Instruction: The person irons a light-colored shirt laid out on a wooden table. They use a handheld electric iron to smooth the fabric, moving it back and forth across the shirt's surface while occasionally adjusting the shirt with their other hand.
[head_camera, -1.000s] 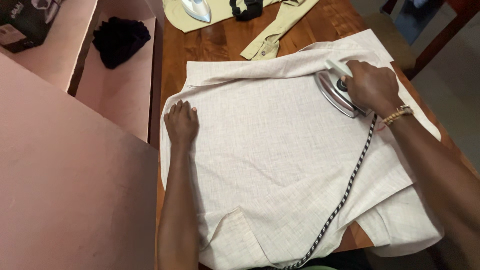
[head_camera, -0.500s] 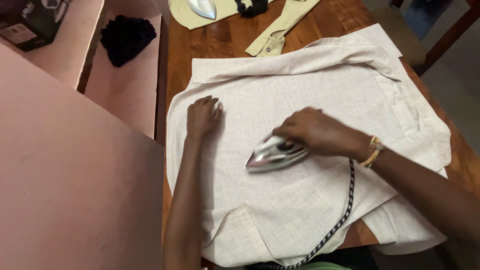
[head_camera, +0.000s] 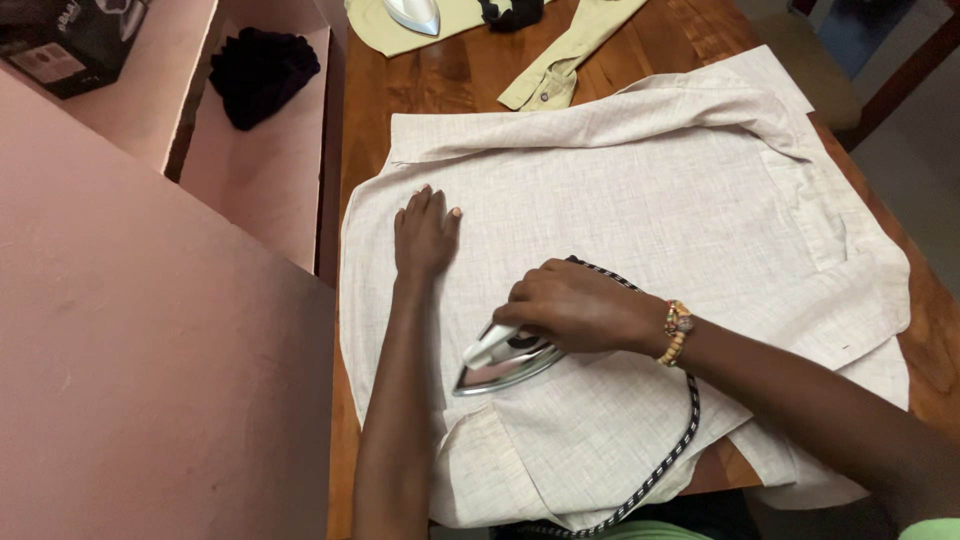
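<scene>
A brown wooden table (head_camera: 460, 75) carries the work, with a pink stepped ledge rising along its left edge. Spread flat across the table lies a pale beige shirt (head_camera: 640, 200), back side up, collar edge toward the far side and one sleeve folded over at the right; everything below is placed from this shirt.

The left hand (head_camera: 425, 235) lies palm down on the shirt's left part, fingers straight and close together, pressing the cloth flat. The right hand (head_camera: 575, 305) is wrapped around the handle of a silver iron (head_camera: 500, 365), which sits on the shirt's near-left area, just beside the left forearm, tip pointing toward the shirt's near-left edge. A beaded bracelet (head_camera: 677, 331) circles the right wrist. A black-and-white braided cord (head_camera: 680, 440) curls from behind the right hand, crosses the shirt's near part and drops over its near hem.

Beyond the shirt's collar edge lies an olive-yellow garment (head_camera: 560, 60), a cuffed sleeve reaching toward the shirt. On it rests a second iron (head_camera: 412, 14), and next to that a black object, possibly a strap, cut off by the frame. Left of the shirt, on the ledge, sits a crumpled dark cloth (head_camera: 255, 75); farther left stands a dark box (head_camera: 65, 45).
</scene>
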